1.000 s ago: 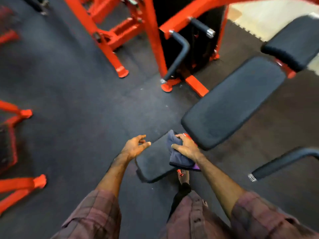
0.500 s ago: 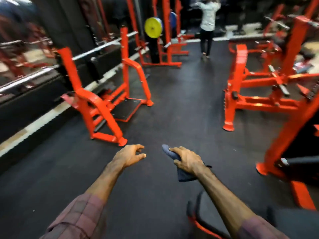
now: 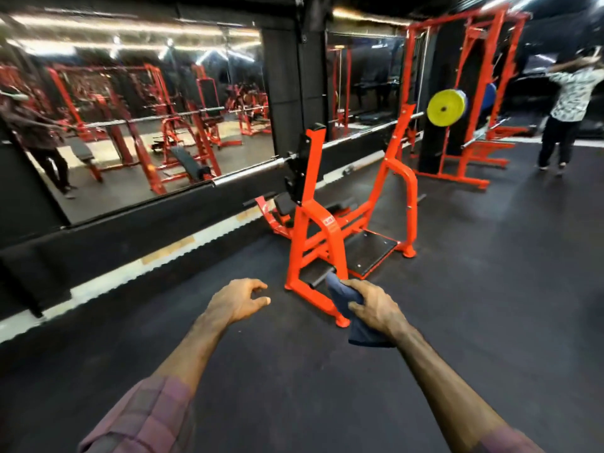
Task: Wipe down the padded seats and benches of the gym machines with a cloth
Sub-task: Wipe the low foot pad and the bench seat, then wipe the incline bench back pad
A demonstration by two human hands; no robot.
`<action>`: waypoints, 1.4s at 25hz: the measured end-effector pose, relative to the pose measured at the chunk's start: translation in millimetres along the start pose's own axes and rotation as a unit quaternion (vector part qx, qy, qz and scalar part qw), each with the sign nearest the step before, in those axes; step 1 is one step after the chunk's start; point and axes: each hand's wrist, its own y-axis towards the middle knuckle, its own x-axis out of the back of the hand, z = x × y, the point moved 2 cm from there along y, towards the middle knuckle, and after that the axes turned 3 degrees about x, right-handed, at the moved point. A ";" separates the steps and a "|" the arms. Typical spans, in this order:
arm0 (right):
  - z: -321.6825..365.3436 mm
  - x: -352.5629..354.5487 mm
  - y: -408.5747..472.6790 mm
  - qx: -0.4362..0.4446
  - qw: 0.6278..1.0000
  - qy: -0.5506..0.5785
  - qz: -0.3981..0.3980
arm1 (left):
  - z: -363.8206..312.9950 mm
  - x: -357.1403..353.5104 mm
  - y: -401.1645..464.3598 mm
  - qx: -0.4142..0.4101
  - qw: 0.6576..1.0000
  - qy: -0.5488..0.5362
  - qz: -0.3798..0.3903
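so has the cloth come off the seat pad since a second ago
Yes. The cloth, gripped in the right hand, now hangs in mid-air above the floor before the orange bench frame; the seat pad is out of view.

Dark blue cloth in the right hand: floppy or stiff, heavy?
Likely floppy: the dark blue cloth bunches in the right hand and its free end hangs limp below. Probably light, since a loose grip holds it. Unlikely to slip.

A dark blue cloth (image 3: 346,308), bunched and hanging limp, is gripped in the right hand (image 3: 372,307) just before an orange bench rack (image 3: 330,223), padded seat low behind it.
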 end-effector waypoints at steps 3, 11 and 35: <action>60.6 -24.1 89.2 0.044 0.999 0.019 -0.022 | 59.8 47.9 62.0 -0.004 0.999 -0.001 -0.032; 163.4 -156.8 356.1 0.114 0.992 0.030 0.040 | 227.4 98.3 234.7 0.032 0.998 0.010 -0.058; 342.5 -405.9 1032.2 -0.081 0.986 0.134 -0.051 | 616.7 267.2 887.6 -0.059 0.998 -0.007 0.010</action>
